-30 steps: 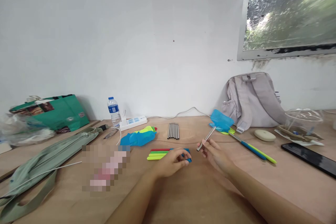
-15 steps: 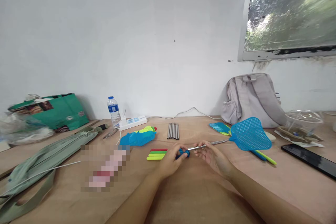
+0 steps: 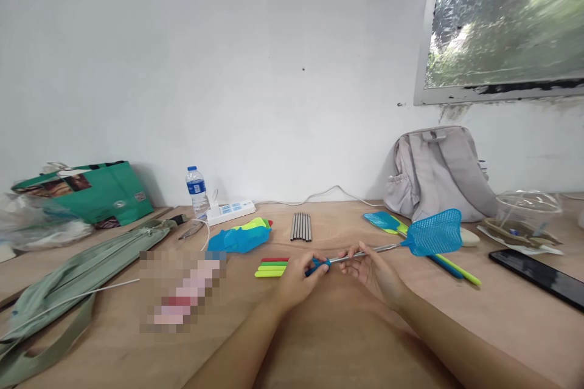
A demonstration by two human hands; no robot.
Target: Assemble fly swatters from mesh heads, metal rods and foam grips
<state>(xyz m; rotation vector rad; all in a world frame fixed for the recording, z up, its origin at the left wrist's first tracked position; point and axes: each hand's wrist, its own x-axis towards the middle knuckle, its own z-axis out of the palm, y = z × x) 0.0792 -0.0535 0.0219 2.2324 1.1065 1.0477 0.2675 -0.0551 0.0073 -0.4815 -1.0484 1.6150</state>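
I hold a blue fly swatter point(image 3: 424, 239) over the table point(image 3: 347, 340), right in front of me. My left hand point(image 3: 296, 276) is closed around its blue handle point(image 3: 318, 265). My right hand point(image 3: 371, 267) pinches the thin metal rod point(image 3: 374, 250) just beside the handle. My two hands are close together, almost touching. The blue net end sticks out to the right and sits a little above the table.

Just left of the swatter's handle lie some colored handles point(image 3: 272, 267), red, green and yellow, flat on the table. Behind the handle is a neat row of metal rods point(image 3: 301, 227). Left of those rods is a pile of swatter heads point(image 3: 241, 237), blue with some yellow-green.

Under the net end lie two more swatters point(image 3: 401, 232), one blue and one yellow-green. Behind them a gray backpack point(image 3: 438, 173) leans on the wall. It is closed, so I cannot tell what is in it.

Far right of the swatter is a clear plastic box point(image 3: 524, 209) with small things inside; I cannot tell what they are. A black phone point(image 3: 538, 275) lies near it.

Far left of the swatter, a water bottle point(image 3: 197, 192) stands by a white power strip point(image 3: 230, 211). A green bag point(image 3: 91, 194) is farther left.
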